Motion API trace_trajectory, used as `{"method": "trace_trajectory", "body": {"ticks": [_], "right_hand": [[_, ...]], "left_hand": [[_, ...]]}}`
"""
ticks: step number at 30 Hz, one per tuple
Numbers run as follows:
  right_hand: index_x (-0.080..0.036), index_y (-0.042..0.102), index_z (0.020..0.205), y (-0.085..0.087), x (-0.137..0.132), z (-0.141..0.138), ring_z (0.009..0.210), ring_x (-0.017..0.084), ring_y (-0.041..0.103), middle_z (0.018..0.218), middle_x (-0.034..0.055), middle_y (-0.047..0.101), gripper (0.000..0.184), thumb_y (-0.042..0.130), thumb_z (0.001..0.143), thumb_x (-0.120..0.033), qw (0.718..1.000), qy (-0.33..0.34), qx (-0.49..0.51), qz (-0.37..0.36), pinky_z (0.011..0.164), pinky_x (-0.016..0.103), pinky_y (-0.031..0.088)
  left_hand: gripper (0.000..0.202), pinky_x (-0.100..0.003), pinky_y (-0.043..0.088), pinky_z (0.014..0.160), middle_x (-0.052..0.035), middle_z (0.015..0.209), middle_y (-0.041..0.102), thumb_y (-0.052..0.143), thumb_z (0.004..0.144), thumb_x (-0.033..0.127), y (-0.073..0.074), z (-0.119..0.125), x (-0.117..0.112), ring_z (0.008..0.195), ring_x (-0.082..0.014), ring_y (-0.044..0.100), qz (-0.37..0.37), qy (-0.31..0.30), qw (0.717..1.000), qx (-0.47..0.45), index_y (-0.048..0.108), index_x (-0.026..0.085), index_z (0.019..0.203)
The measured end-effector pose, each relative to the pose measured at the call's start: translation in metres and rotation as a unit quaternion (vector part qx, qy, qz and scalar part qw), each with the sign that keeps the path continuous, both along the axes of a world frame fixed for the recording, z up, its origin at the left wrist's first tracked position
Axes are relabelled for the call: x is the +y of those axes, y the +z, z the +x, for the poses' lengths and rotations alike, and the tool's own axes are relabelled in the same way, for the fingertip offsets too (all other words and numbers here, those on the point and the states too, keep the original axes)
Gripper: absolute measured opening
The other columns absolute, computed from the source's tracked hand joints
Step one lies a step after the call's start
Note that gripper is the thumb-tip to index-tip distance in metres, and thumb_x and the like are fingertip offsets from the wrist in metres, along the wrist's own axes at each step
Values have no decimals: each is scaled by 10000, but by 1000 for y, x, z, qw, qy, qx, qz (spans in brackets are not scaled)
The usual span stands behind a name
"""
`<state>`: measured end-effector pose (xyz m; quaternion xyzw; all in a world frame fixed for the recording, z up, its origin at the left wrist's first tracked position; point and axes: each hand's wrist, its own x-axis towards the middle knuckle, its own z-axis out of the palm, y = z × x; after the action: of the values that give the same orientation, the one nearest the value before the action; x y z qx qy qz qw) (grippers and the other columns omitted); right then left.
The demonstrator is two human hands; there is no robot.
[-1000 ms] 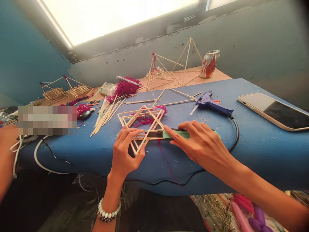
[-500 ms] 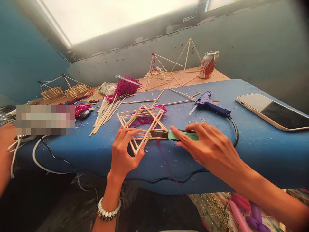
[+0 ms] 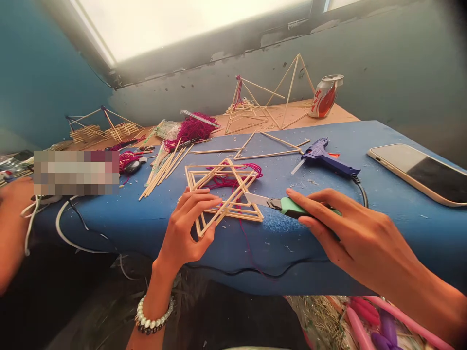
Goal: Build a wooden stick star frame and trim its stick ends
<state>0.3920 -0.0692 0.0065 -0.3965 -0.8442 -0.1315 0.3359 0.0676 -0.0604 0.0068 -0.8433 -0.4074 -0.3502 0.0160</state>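
A flat star-shaped frame of thin wooden sticks [image 3: 222, 192] lies on the blue board [image 3: 383, 228], with magenta thread [image 3: 226, 181] tangled through it. My left hand [image 3: 186, 228] presses on the frame's near-left corner, fingers curled around its sticks. My right hand [image 3: 350, 228] grips a green-handled utility knife [image 3: 288, 205]. The bare blade points left and its tip touches the frame's right side.
A blue glue gun [image 3: 324, 158] with a black cord lies behind the knife. A phone [image 3: 419, 172] rests at the right. Loose sticks [image 3: 164, 167], a magenta thread bundle [image 3: 193, 129], stick pyramids [image 3: 270, 102] and a drink can [image 3: 325, 96] sit further back. Another person's arm [image 3: 12, 223] is at the left.
My right hand has drawn the knife to the right, so the blade has come out from over the frame to its right edge. The left hand stays on the frame.
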Motion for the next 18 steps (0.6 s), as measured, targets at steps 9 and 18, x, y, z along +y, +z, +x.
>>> {"method": "trace_trajectory", "body": {"ticks": [9,18], "right_hand": [[-154,641,1346,7,15,3,748,138,697,988,45,714,304,573,1058,-220,999,-42,-13,1,617,259,474],[-157,623,1353,-3,18,-2,864,239,734,1053,98,739,325,576,1031,-176,997,-81,-9,1,642,315,471]], "left_hand": [[256,-503,482,1141,-71,1222,774,517,997,190,28,-11,1,1238,-265,656,-23,-61,998,10,674,237,1193],[262,-365,523,812,-7,849,730,531,1037,213,78,7,32,811,-197,660,56,-52,945,319,719,243,857]]}}
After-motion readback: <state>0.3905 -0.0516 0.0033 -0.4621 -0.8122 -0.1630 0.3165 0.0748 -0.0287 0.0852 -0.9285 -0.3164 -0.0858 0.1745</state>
